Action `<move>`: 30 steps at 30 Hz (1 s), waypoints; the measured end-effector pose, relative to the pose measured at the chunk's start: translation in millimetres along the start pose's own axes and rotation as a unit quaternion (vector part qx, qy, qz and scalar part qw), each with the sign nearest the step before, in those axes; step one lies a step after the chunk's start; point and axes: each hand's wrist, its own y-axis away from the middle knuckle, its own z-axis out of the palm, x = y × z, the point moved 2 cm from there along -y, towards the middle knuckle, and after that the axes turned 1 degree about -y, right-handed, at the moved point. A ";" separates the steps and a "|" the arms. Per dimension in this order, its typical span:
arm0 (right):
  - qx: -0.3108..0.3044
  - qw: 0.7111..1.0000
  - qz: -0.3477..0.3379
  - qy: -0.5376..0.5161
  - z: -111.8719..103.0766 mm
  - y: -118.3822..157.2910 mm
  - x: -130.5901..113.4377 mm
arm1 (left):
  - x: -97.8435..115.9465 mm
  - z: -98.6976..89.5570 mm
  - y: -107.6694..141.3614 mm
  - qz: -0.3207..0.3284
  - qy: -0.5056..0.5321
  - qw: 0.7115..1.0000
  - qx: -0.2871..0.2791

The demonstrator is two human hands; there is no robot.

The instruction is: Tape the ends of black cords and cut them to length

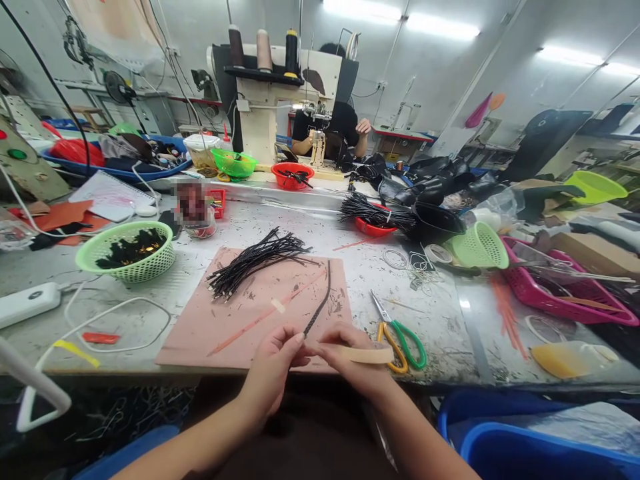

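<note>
A black braided cord (320, 310) rises from between the thumb and fingers of my left hand (273, 363), its far part lying over the pinkish board (190, 337). My right hand (353, 357) is closed beside it, fingertips close to the cord's lower end. Out of the right hand sticks beige tape (367, 355), which looks like a roll seen edge-on. A bundle of black cords (257, 260) lies at the board's back. A pencil-marked orange strip (255, 321) with a small piece of tape (278, 306) on it lies nearer.
Scissors (400, 340) with green and yellow handles lie right of the board. A green basket (125, 267) of black pieces stands left. More cords lie over a red bowl (373, 227). A pink basket (565, 300) is at right. Behind a sewing machine (277, 100) sits another person.
</note>
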 end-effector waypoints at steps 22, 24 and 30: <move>0.085 0.943 0.146 -0.287 23.8 3.3 -4.4 | -1.6 6.2 1.9 0.045 -0.001 0.999 -0.010; 0.088 0.948 0.134 -0.275 23.7 3.2 -4.6 | -2.6 4.0 0.9 0.075 -0.037 0.996 -0.014; 0.092 0.958 0.118 -0.244 24.1 4.1 -5.3 | 4.2 -0.6 1.9 0.189 -0.187 0.964 0.002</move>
